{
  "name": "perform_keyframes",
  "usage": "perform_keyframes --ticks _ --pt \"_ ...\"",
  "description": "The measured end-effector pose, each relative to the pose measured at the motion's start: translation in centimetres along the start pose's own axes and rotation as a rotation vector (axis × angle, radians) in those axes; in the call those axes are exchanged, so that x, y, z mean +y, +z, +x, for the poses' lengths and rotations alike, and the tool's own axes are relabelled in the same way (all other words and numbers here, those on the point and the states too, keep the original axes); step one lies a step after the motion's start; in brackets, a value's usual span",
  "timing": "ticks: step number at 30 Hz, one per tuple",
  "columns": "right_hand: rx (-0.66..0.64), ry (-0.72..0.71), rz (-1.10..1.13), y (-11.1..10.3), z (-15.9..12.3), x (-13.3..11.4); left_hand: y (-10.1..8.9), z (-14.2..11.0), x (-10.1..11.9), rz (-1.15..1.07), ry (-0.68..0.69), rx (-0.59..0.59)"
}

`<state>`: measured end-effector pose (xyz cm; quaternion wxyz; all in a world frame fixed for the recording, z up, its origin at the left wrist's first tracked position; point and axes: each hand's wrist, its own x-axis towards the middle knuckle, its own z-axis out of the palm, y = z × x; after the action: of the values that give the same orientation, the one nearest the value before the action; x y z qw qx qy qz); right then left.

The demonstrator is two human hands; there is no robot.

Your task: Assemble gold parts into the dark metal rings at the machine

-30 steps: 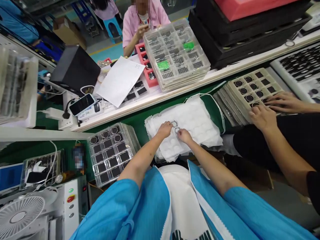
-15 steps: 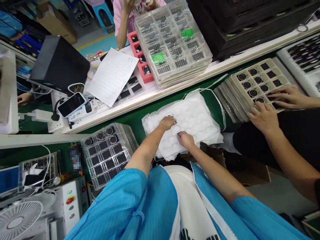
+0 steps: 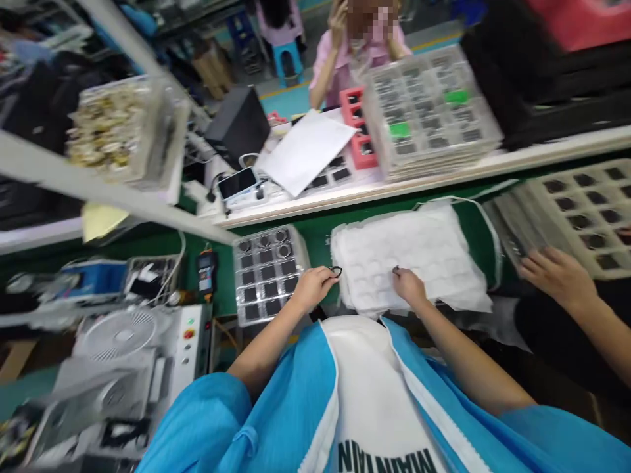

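Observation:
My left hand (image 3: 313, 289) rests at the left edge of a stack of white foam sheets with round dimples (image 3: 414, 259), pinching a small dark ring (image 3: 336, 270) at its fingertips. My right hand (image 3: 409, 287) lies on the foam, with a similar small ring (image 3: 395, 269) at its fingertips, partly hidden by the fingers. Left of the foam stands a clear plastic tray stack (image 3: 269, 279) with round parts in its top row and black squares in the other cells.
A co-worker's hand (image 3: 557, 276) lies on a stack of beige trays (image 3: 582, 217) at right. Beyond a white shelf edge (image 3: 394, 187) stand stacked clear trays (image 3: 424, 115), a sheet of paper (image 3: 305, 152) and a phone (image 3: 237, 183). A fan (image 3: 118, 334) sits at lower left.
My hands have drawn apart from close together over the foam, each still carrying a small ring. The view has swung, shifting the bench to the right.

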<state>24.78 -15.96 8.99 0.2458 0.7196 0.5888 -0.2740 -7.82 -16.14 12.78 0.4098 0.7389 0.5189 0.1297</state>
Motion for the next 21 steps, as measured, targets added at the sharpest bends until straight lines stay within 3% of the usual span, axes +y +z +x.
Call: perform_keyframes --ticks 3,5,7,10,13,16,18,21 --pt "0.047 -0.181 0.024 -1.3 0.3 -2.4 -3.6 -5.5 -3.4 0.032 -0.163 0.222" --pt "0.099 -0.369 0.055 -2.4 0.0 -5.8 -5.7 -8.0 -6.0 0.082 -0.273 0.361" --pt "0.139 -0.565 0.052 -3.9 -0.8 -10.7 -7.4 -9.2 -8.7 0.156 -0.358 0.434" --pt "0.139 -0.798 -0.06 -6.0 -2.3 -19.5 -9.1 -8.8 -11.8 0.259 -0.465 0.432" --pt "0.123 -0.963 -0.248 -7.2 -3.2 -27.8 -9.3 -7.5 -13.5 0.298 -0.564 0.388" --pt "0.123 -0.992 -0.369 -7.0 -3.0 -33.2 -8.0 -7.1 -14.1 0.3 -0.585 0.452" --pt "0.122 -0.96 -0.387 -6.5 -2.6 -34.7 -6.8 -7.4 -14.3 0.294 -0.563 0.534" --pt "0.142 -0.958 -0.373 -5.5 -2.8 -34.2 -5.8 -8.0 -14.7 0.28 -0.547 0.601"
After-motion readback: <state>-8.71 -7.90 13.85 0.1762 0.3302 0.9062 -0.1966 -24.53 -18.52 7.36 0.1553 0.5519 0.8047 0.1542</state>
